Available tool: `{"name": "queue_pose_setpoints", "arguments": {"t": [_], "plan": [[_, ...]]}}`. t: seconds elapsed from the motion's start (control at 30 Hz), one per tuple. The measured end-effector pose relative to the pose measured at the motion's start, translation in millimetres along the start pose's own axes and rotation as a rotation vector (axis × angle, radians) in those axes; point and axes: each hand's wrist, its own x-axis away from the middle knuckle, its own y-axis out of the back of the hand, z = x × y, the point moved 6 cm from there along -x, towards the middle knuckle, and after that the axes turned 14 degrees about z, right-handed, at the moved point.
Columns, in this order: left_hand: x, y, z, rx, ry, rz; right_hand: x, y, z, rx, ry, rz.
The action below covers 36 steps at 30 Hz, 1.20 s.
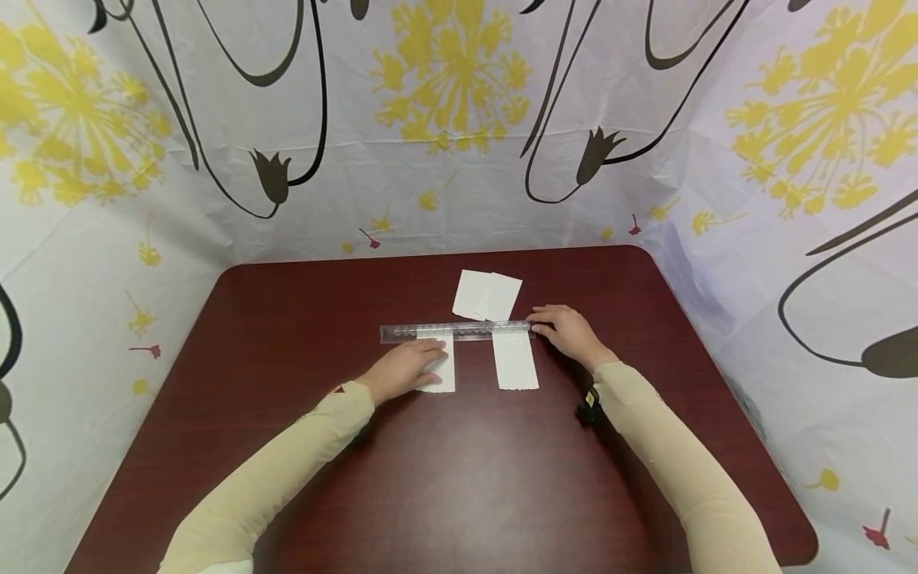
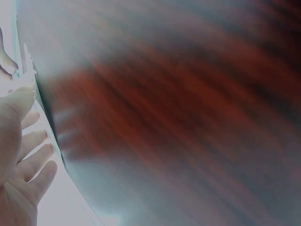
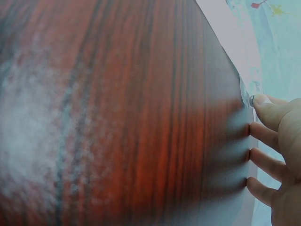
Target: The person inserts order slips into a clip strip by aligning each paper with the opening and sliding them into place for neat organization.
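Observation:
A clear plastic ruler (image 1: 473, 332) lies across the upper ends of two white paper strips. My left hand (image 1: 405, 369) rests on the left paper strip (image 1: 446, 375), its fingers extended and touching the paper just below the ruler. The right paper strip (image 1: 515, 363) lies flat, with a ragged lower edge. At the ruler's right end, my right hand (image 1: 569, 332) pinches it between thumb and index finger. In the right wrist view, the other fingertips of that right hand (image 3: 277, 146) touch the table. The left wrist view shows the left hand (image 2: 26, 160) with fingers spread, the paper overexposed.
Two overlapping white paper pieces (image 1: 488, 295) lie behind the ruler. The dark red wooden table (image 1: 459, 478) has rounded corners. Patterned cloth (image 1: 459, 199) hangs around its back and sides. A small black device (image 1: 590, 408) is at the right wrist.

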Motion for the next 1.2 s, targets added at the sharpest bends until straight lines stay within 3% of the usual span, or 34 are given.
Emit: {"name": "queue_pose_setpoints", "arguments": {"t": [0.4,1.2], "plan": [[-6.8,3.7,-7.2,-0.004,-0.03,-0.006,0,3.2,3,-0.005,-0.003,-0.003],[-12.4,-0.3,-6.8,0.015,-0.005,0.019,0,2.6,2,-0.012,-0.005,-0.011]]}}
